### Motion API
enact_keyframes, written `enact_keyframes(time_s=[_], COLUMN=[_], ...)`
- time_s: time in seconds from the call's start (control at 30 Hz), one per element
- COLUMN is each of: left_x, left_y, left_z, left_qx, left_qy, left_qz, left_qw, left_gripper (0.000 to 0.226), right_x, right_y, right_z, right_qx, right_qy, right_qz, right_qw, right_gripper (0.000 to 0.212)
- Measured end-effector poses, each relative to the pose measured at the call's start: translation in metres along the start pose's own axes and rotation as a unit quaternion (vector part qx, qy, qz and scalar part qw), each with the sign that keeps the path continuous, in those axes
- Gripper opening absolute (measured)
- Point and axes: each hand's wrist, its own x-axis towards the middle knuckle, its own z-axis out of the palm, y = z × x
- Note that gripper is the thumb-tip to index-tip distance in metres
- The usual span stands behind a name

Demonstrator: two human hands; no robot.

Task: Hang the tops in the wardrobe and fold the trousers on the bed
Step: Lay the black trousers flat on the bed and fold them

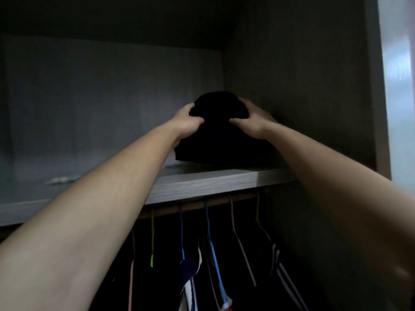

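Note:
A folded black garment (219,140) sits on the grey wardrobe shelf (202,182), in the back right corner. My left hand (187,122) grips its left side with thumb and fingers curled into the cloth. My right hand (252,118) grips its right side the same way. Whether the garment is trousers or a top I cannot tell in the dim light. Below the shelf, tops hang on coloured hangers (213,243) from a wooden rail (195,206).
The wardrobe's right side wall (303,86) stands close beside my right hand. A small pale object (61,179) lies on the shelf at the left. A bright door edge (399,86) is at the far right. A striped top (285,272) hangs below.

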Motion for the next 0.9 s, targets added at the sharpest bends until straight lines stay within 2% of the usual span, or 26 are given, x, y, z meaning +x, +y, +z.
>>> enact_keyframes(time_s=[0.1,0.17,0.3,0.4,0.47,0.53,0.6,0.8,0.9], left_x=[-0.010,-0.017,-0.039,-0.054,-0.063,-0.070,-0.071,-0.065,-0.059], left_y=[-0.018,-0.026,-0.018,-0.018,-0.022,-0.028,-0.033,-0.029,-0.033], left_z=[0.012,0.013,-0.004,-0.015,-0.020,-0.023,-0.024,-0.018,-0.013], left_qx=[0.108,0.151,0.187,0.211,0.186,0.190,0.216,0.268,0.348], left_qy=[-0.141,-0.160,-0.172,-0.174,-0.216,-0.266,-0.267,-0.251,-0.234], left_qz=[-0.092,-0.108,-0.100,-0.039,-0.019,-0.026,-0.024,-0.016,-0.010], left_qw=[0.980,0.969,0.962,0.961,0.958,0.945,0.939,0.930,0.908], left_gripper=[0.061,0.065,0.065,0.067,0.069,0.078,0.079,0.072,0.077], right_x=[-0.004,-0.009,-0.023,-0.038,-0.051,-0.063,-0.068,-0.062,-0.053], right_y=[0.015,0.019,0.009,-0.007,-0.019,-0.028,-0.030,-0.024,-0.023], right_z=[0.010,0.011,-0.005,-0.015,-0.014,-0.009,-0.001,0.015,0.025], right_qx=[-0.130,-0.184,-0.214,-0.212,-0.196,-0.216,-0.266,-0.325,-0.337], right_qy=[-0.147,-0.187,-0.147,-0.109,-0.150,-0.218,-0.250,-0.235,-0.250], right_qz=[0.060,0.073,0.047,-0.016,-0.034,-0.029,-0.032,-0.083,-0.091], right_qw=[0.979,0.962,0.964,0.971,0.969,0.951,0.930,0.912,0.903], right_gripper=[0.063,0.064,0.063,0.052,0.054,0.066,0.075,0.075,0.074])
